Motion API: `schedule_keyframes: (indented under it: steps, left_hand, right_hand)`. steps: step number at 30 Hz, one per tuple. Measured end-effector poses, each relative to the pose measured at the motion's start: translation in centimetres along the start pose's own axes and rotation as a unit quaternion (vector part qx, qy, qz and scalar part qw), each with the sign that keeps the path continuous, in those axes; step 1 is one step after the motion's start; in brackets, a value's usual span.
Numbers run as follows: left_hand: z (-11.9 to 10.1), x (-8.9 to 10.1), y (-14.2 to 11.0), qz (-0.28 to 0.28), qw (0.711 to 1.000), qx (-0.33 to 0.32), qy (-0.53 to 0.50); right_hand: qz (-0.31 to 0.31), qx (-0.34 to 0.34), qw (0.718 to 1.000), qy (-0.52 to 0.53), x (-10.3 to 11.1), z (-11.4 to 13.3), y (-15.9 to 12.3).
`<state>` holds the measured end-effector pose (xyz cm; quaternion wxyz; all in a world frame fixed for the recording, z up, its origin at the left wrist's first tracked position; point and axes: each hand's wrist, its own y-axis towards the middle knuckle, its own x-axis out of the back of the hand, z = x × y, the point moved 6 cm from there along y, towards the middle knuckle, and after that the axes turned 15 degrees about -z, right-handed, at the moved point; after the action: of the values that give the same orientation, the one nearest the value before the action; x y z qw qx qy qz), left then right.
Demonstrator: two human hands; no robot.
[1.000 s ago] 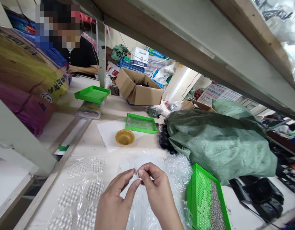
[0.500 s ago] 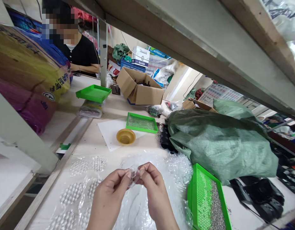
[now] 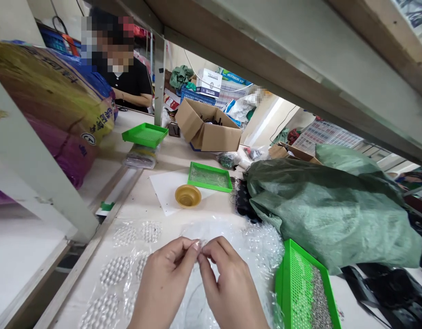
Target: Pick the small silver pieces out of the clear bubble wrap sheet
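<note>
My left hand [image 3: 170,269] and my right hand [image 3: 224,269] meet fingertip to fingertip at the lower middle of the view. Both are closed in a pinch on a small clear plastic piece [image 3: 203,242], mostly hidden by the fingers. Below them lies a heap of clear plastic film [image 3: 228,228]. To the left, clear sheets with round patches of pearly beads [image 3: 115,269] are spread on the table. On the right stands a green perforated tray [image 3: 295,278] with many tiny metallic bits along one side.
Ahead are a gold bowl [image 3: 188,196], a green tray [image 3: 211,177] and an open cardboard box [image 3: 214,132]. A large green sack [image 3: 327,210] fills the right side. A shelf beam [image 3: 282,77] crosses overhead. Another person [image 3: 135,87] sits at the far left.
The camera view has shifted, so the surroundings sit further right. My right hand has turned, and its fingers have come closer to my left fingertips, covering more of the clear piece.
</note>
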<state>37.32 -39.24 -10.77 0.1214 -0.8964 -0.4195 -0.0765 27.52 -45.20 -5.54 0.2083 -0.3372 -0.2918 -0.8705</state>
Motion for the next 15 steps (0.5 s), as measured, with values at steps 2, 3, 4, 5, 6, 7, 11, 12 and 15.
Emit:
schedule_keyframes:
  steps: [2,3,4,5,6,7,11,12,15]
  left_hand:
    - [-0.2,0.2,-0.2,0.002,1.0,-0.009,-0.01]
    - [-0.3,0.4,-0.3,-0.005,1.0,-0.023,0.002]
    - [-0.5,0.7,-0.5,-0.017,0.999,-0.044,0.024]
    - [-0.6,1.0,-0.6,-0.03,0.996,-0.07,0.051]
    - [-0.6,1.2,-0.8,-0.041,0.991,-0.099,0.075]
    - [-0.7,1.4,-1.0,-0.051,0.987,-0.125,0.093]
    - [0.2,1.8,-1.1,-0.053,0.987,-0.116,0.095]
    - [0.6,1.9,-1.0,-0.05,0.992,-0.084,0.084]
    - [1.2,1.9,-1.0,-0.042,0.997,-0.017,0.059]
  right_hand:
    - [0.0,0.002,1.0,-0.012,-0.1,0.1,0.0]
    - [-0.001,0.0,1.0,-0.015,-0.2,0.1,0.0]
    - [-0.006,-0.003,1.0,-0.012,-0.3,0.0,-0.1]
    - [-0.018,-0.008,1.0,-0.004,-0.3,-0.1,-0.1]
    - [-0.035,-0.016,0.999,0.011,-0.4,-0.3,-0.3]
    - [-0.056,-0.029,0.997,0.033,-0.4,-0.6,-0.4]
    - [-0.128,-0.157,0.961,0.188,-1.0,-2.6,-1.2]
    - [-0.131,-0.186,0.948,0.22,-1.2,-3.0,-1.5]
    - [-0.111,-0.214,0.946,0.215,-1.7,-3.2,-1.9]
